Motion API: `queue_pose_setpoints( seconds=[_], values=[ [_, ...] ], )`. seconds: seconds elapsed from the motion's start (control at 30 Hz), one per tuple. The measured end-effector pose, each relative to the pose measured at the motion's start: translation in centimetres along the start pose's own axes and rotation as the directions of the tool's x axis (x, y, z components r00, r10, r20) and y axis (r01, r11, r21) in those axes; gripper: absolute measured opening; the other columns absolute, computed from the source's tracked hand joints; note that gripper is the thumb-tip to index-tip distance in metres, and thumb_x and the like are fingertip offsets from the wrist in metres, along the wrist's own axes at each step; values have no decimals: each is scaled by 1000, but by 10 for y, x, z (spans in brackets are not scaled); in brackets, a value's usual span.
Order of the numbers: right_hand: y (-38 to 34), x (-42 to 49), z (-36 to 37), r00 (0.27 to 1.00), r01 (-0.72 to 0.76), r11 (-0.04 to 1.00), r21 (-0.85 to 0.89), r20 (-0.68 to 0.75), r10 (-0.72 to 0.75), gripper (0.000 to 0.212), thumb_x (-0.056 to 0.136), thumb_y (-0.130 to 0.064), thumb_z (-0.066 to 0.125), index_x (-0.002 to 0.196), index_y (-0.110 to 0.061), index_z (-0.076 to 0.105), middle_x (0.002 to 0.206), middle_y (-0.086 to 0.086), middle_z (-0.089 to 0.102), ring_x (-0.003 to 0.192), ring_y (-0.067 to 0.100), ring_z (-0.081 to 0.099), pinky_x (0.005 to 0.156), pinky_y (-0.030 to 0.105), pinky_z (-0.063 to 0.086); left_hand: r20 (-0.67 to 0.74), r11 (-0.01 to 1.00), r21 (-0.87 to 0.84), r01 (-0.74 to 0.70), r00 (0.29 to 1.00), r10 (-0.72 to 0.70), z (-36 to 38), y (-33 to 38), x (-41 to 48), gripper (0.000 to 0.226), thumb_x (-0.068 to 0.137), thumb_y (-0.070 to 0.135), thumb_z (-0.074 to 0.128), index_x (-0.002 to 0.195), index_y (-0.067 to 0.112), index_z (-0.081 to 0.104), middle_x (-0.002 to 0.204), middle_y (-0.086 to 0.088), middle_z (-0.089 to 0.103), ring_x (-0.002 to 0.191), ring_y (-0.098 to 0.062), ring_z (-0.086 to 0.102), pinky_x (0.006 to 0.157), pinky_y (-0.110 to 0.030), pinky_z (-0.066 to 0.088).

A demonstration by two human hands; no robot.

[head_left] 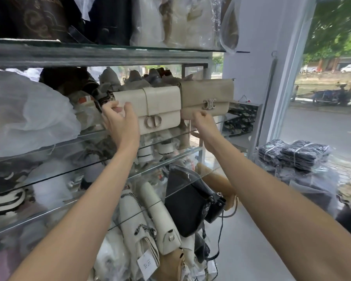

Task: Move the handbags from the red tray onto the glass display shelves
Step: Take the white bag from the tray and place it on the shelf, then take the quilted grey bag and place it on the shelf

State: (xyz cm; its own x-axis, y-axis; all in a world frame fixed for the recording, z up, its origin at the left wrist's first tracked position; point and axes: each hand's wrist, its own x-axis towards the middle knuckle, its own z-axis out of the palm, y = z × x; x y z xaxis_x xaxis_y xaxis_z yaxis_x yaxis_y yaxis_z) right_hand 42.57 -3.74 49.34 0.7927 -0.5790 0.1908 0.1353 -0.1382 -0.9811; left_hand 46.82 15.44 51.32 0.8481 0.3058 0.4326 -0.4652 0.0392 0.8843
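At the middle glass shelf of a tall display stand, both hands are raised to two flap handbags that sit side by side with their ends touching. The left hand grips the left end of the cream handbag, fingers curled over its front and thumb toward the back. This bag stands upright, its round metal clasp facing out. I cannot tell whether its base already rests fully on the glass. The right hand holds the beige handbag by its lower left corner, with the fingertips hidden under the bottom edge. That bag sits slightly higher than the cream one and is tilted a little, with its metal clasp low on the flap.

Behind both bags the shelf is crowded with other bags and wrapping. A crumpled white plastic bag fills its left part. On the upper glass shelf are dark bags and plastic-wrapped pale ones. Below, a black handbag with a chain leans beside white quilted bags, one carrying a paper tag. To the right, stacks of black wrapped packets stand near a window that looks onto a street with a parked motorbike.
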Motion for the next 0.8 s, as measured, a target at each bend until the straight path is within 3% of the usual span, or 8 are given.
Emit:
queue_pose_setpoints(
  seconds=[0.1, 0.17, 0.23, 0.3, 0.37, 0.43, 0.53, 0.8],
  values=[
    [-1, -43, -51, 1000, 3, 1000, 8, -26, -3, 31, 106, -31, 47, 131, -14, 55, 112, 5, 63, 93, 18, 61, 78, 33, 54, 125, 993, -94, 74, 990, -62, 25, 4, -46, 13, 98, 26, 50, 108, 18, 48, 94, 7, 53, 82, -8, 51, 65, -13, 38],
    [4, -76, -94, 999, -20, 1000, -5, -49, 20, 27, 106, -33, 50, 123, -15, 59, 110, 2, 67, 93, 17, 64, 78, 32, 54, 310, 976, -119, 180, 941, -136, 50, -4, -89, 6, 99, 24, 48, 101, 19, 50, 85, 7, 55, 72, -8, 49, 66, -18, 41],
    [13, -112, -142, 996, -43, 998, -47, -79, 39, 27, 106, -33, 52, 122, -15, 62, 110, 1, 70, 96, 18, 68, 80, 34, 56, 513, 958, -85, 275, 836, -194, 77, -16, -142, 9, 99, 24, 48, 99, 18, 54, 82, 3, 58, 68, -9, 51, 65, -25, 43],
    [29, -150, -193, 982, -101, 989, -107, -170, 81, 27, 106, -31, 51, 122, -13, 64, 104, 0, 70, 93, 17, 69, 80, 34, 55, 667, 931, -34, 364, 702, -250, 103, -23, -201, 11, 100, 24, 49, 94, 17, 57, 76, 2, 57, 60, -8, 50, 55, -21, 43],
    [47, -191, -244, 945, -166, 978, -126, -303, 122, 24, 105, -25, 51, 118, -11, 65, 95, 0, 68, 79, 13, 65, 71, 29, 48, 770, 896, 60, 440, 550, -322, 126, -27, -266, 14, 101, 24, 50, 91, 18, 58, 70, 3, 54, 55, -7, 50, 50, -19, 43],
    [67, -236, -291, 892, -245, 958, -146, -420, 165, 23, 106, -18, 47, 118, -10, 65, 94, 2, 66, 73, 11, 61, 65, 23, 45, 843, 875, 169, 453, 393, -366, 140, -32, -331, 19, 102, 23, 48, 88, 18, 59, 64, 4, 51, 49, -6, 50, 51, -20, 44],
    [90, -304, -348, 805, -345, 929, -137, -552, 217, 23, 106, -16, 43, 102, -18, 66, 92, 2, 66, 80, 14, 62, 71, 26, 47, 919, 873, 229, 430, 200, -340, 145, -38, -422, 26, 104, 21, 47, 80, 19, 59, 62, 4, 47, 46, -7, 46, 49, -20, 42],
    [148, -422, -424, 621, -492, 870, 4, -699, 355, 21, 104, -19, 45, 109, -19, 66, 100, 0, 70, 86, 14, 65, 74, 26, 50, 925, 867, 378, 326, -95, -367, 127, -46, -567, 22, 101, 14, 46, 82, 13, 55, 65, 1, 41, 51, -10, 37, 56, -24, 38]
  ],
)
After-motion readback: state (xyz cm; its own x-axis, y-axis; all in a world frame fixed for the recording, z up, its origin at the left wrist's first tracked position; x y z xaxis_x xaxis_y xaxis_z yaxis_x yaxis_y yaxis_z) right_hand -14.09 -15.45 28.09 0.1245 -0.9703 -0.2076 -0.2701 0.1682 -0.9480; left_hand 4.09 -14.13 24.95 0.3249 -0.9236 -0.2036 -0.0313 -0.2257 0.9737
